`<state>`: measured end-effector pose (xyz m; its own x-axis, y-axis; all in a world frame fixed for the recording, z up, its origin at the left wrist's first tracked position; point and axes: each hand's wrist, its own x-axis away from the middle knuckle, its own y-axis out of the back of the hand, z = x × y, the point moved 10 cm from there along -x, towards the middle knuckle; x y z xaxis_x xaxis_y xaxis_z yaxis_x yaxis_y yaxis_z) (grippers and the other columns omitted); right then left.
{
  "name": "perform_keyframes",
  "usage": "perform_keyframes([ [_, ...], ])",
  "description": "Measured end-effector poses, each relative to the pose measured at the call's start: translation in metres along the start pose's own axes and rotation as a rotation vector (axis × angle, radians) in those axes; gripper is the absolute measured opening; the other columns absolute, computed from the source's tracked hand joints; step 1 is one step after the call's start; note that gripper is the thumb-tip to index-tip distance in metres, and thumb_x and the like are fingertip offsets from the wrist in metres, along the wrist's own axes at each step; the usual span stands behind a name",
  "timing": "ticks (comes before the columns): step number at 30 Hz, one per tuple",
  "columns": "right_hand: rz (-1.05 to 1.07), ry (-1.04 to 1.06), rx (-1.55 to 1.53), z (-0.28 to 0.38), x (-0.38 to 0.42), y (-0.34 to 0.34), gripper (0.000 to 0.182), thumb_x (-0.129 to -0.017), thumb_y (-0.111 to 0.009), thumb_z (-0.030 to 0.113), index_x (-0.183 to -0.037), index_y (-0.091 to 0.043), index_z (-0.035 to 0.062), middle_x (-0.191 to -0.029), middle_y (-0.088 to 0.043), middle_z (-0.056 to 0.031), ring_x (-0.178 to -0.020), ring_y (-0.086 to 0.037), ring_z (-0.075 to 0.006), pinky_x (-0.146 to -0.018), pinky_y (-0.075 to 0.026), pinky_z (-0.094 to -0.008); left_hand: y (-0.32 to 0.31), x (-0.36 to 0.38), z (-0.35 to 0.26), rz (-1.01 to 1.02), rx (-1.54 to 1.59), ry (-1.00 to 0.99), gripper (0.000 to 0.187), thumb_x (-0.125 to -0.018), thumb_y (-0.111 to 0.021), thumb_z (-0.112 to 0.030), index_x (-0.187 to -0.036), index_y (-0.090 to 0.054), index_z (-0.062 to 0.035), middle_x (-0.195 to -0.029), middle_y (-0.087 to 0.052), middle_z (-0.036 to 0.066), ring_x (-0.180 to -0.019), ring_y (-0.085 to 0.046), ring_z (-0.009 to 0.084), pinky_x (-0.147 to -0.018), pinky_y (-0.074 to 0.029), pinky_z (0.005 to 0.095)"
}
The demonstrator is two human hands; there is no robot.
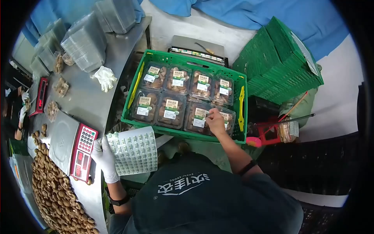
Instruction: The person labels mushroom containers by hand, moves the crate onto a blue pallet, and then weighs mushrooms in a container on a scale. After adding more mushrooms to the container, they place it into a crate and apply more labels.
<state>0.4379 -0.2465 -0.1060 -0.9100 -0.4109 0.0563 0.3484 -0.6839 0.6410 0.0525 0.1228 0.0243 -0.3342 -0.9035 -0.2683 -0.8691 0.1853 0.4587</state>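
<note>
My left hand (104, 158), in a white glove, grips the left edge of a sheet of small green-and-white stickers (134, 152). My bare right hand (216, 121) is over the near right corner of a green crate (183, 133), its fingers pinched together; whatever is between them is too small to make out. Under it is a clear lidded box of mushrooms (225, 113), partly covered by the hand. Several such labelled boxes (171, 112) sit in two rows inside the crate.
On the steel table at left are a red-and-white scale (80, 154), a mushroom pile (56, 191), a white glove (104, 78) and stacked clear trays (86, 43). Green crates (276, 62) stand stacked at right, near a red stool (269, 130). A co-worker's gloved hands (23, 107) show far left.
</note>
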Motion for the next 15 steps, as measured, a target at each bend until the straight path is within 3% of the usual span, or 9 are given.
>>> perform_keyframes([
  [3,-0.013,0.045,0.11,0.012,0.004,-0.005,0.034,-0.076,-0.071,0.004,-0.104,-0.052,0.007,-0.078,-0.067,-0.0189,-0.074,-0.067,-0.0366,-0.068,-0.052,-0.0391,-0.004,0.001,-0.011,-0.002,0.029,0.009,0.014,-0.095,-0.063,-0.009,-0.086,-0.065,0.002,-0.068,-0.064,0.005,-0.061,-0.052,0.0069,-0.059,-0.045,0.0259],
  [5,-0.137,0.316,0.355,0.044,0.012,0.0,0.034,-0.076,-0.071,0.003,-0.103,-0.051,0.0066,-0.077,-0.064,-0.0198,-0.073,-0.065,-0.0397,-0.069,-0.052,-0.041,-0.005,0.002,-0.02,-0.001,0.022,0.001,0.014,-0.095,-0.063,-0.009,-0.087,-0.065,0.002,-0.068,-0.064,0.005,-0.061,-0.051,0.0069,-0.059,-0.045,0.0257],
  [9,-0.295,0.386,0.373,0.066,0.016,0.032,0.025,-0.081,-0.067,0.003,-0.098,-0.049,0.0066,-0.071,-0.063,-0.0179,-0.067,-0.067,-0.0376,-0.06,-0.053,-0.0441,0.002,0.004,-0.022,-0.068,0.025,-0.041,0.014,-0.096,-0.062,-0.008,-0.086,-0.064,0.0017,-0.069,-0.063,0.003,-0.062,-0.05,0.0065,-0.059,-0.044,0.0255],
  [11,-0.223,-0.075,-0.014,0.005,0.005,0.063,0.023,-0.082,-0.066,0.003,-0.098,-0.049,0.0061,-0.069,-0.062,-0.0159,-0.055,-0.065,-0.0296,-0.05,-0.051,-0.0406,0.009,0.005,-0.012,-0.065,0.058,-0.012,0.015,-0.097,-0.06,-0.009,-0.087,-0.065,0.0002,-0.072,-0.063,0.001,-0.065,-0.05,0.006,-0.062,-0.045,0.0241],
  [12,-0.193,-0.167,-0.082,-0.025,0.001,0.076,0.017,-0.084,-0.065,0.003,-0.094,-0.051,0.004,-0.067,-0.061,-0.0128,-0.047,-0.061,-0.0206,-0.043,-0.049,-0.0371,0.012,0.006,-0.012,-0.075,0.062,0.018,0.016,-0.098,-0.06,-0.01,-0.087,-0.065,0.0003,-0.073,-0.064,0.002,-0.066,-0.051,0.0058,-0.063,-0.045,0.024],
  [15,-0.084,-0.371,-0.201,-0.062,0.009,0.105,0.011,-0.088,-0.066,0.008,-0.087,-0.06,-0.0017,-0.067,-0.061,-0.0086,-0.048,-0.06,-0.0143,-0.044,-0.053,-0.0304,0.019,0.004,0.002,-0.091,0.071,0.036,0.016,-0.099,-0.059,-0.01,-0.091,-0.066,0.001,-0.079,-0.069,0.004,-0.069,-0.057,0.0051,-0.065,-0.048,0.0241],
])
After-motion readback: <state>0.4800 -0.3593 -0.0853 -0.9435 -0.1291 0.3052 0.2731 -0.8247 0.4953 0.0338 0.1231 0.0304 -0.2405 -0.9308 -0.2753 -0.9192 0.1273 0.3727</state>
